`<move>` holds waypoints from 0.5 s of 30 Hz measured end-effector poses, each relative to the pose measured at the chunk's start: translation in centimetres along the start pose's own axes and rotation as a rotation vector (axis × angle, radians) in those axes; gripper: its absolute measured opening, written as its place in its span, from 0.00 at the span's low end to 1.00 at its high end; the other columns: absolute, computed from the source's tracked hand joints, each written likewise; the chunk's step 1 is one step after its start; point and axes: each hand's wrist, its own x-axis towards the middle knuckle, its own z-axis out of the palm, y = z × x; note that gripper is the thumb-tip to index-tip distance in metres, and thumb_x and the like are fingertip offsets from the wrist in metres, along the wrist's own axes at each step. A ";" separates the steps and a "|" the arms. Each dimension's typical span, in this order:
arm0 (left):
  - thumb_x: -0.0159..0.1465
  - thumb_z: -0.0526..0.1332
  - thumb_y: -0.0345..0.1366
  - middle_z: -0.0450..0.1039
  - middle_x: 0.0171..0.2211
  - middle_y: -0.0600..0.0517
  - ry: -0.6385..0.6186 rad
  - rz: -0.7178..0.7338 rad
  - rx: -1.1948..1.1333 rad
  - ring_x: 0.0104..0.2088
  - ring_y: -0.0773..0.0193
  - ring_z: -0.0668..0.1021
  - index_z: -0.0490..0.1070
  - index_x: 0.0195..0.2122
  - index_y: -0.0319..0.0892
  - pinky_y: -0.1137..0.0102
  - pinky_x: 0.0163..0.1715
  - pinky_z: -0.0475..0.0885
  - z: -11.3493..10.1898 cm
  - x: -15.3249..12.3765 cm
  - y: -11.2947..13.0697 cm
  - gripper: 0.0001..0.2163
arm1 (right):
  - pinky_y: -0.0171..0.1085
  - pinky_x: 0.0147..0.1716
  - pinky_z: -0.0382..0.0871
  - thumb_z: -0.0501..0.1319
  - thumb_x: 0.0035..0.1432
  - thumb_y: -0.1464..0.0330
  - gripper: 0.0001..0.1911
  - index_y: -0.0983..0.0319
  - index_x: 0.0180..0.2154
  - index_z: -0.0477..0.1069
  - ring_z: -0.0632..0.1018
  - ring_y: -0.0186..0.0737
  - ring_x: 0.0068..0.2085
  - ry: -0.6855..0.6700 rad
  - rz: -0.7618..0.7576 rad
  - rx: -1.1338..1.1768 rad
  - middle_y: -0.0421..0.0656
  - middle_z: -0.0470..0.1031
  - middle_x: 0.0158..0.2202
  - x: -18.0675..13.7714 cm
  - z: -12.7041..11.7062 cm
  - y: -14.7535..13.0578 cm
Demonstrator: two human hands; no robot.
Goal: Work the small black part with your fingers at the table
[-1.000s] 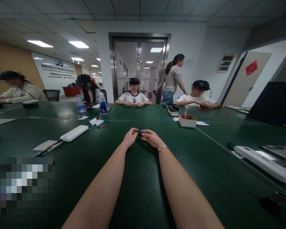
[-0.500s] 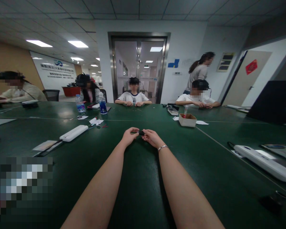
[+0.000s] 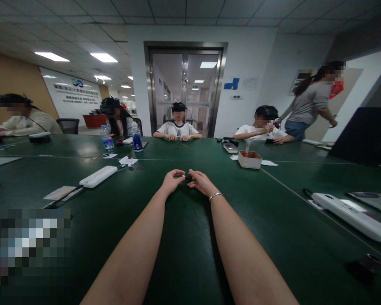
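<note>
Between my two hands, just over the green table (image 3: pixel 184 254), is a small black object (image 3: pixel 188 178); its kind is too small to make out. My left hand (image 3: pixel 173 182) pinches its left end, where a pale, shiny bit shows at the fingertips. From the other side my right hand (image 3: pixel 202 183), with a silver bangle on the wrist, has thumb and fingers closed on the black part. The fingers cover much of the object.
A white power strip (image 3: pixel 99 177) lies to the left, another power strip (image 3: pixel 352 216) to the right. Beyond my hands stand a small open box (image 3: pixel 249 161) and two bottles (image 3: pixel 137 142). A dark object (image 3: pixel 366 267) sits near right. Several people sit around the table.
The fingers of my right hand have shifted slightly, and a shiny bit now shows at the left fingertips. A walking person has moved right behind the table; the seated person at right has raised a hand.
</note>
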 end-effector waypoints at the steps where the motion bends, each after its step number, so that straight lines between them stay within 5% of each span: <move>1: 0.50 0.64 0.32 0.72 0.36 0.46 0.004 -0.003 -0.002 0.30 0.68 0.74 0.71 0.36 0.37 0.74 0.27 0.70 0.0 0.0 0.1 0.12 | 0.28 0.16 0.68 0.59 0.57 0.62 0.12 0.65 0.33 0.64 0.73 0.32 0.19 0.021 0.001 -0.030 0.40 0.68 0.21 0.1 0.0 0.1; 6: 0.50 0.65 0.32 0.72 0.36 0.46 0.013 -0.011 -0.019 0.31 0.67 0.74 0.71 0.36 0.37 0.73 0.29 0.70 -0.1 0.0 0.0 0.12 | 0.26 0.13 0.63 0.61 0.54 0.69 0.07 0.64 0.34 0.63 0.70 0.29 0.16 0.006 -0.047 -0.093 0.36 0.66 0.18 0.1 -0.2 0.2; 10: 0.50 0.64 0.31 0.72 0.36 0.46 0.012 -0.001 -0.022 0.32 0.67 0.74 0.72 0.36 0.37 0.72 0.30 0.71 -0.1 0.2 -0.2 0.11 | 0.30 0.24 0.71 0.66 0.43 0.79 0.23 0.59 0.40 0.61 0.75 0.30 0.23 -0.084 -0.080 0.053 0.34 0.68 0.26 -0.3 -0.5 -0.1; 15: 0.50 0.64 0.31 0.72 0.36 0.46 0.042 -0.024 -0.031 0.35 0.64 0.75 0.71 0.37 0.37 0.71 0.32 0.72 0.0 0.1 -0.1 0.12 | 0.29 0.15 0.66 0.60 0.55 0.66 0.11 0.63 0.37 0.60 0.73 0.32 0.18 0.045 0.000 -0.082 0.37 0.67 0.21 0.0 -0.1 0.0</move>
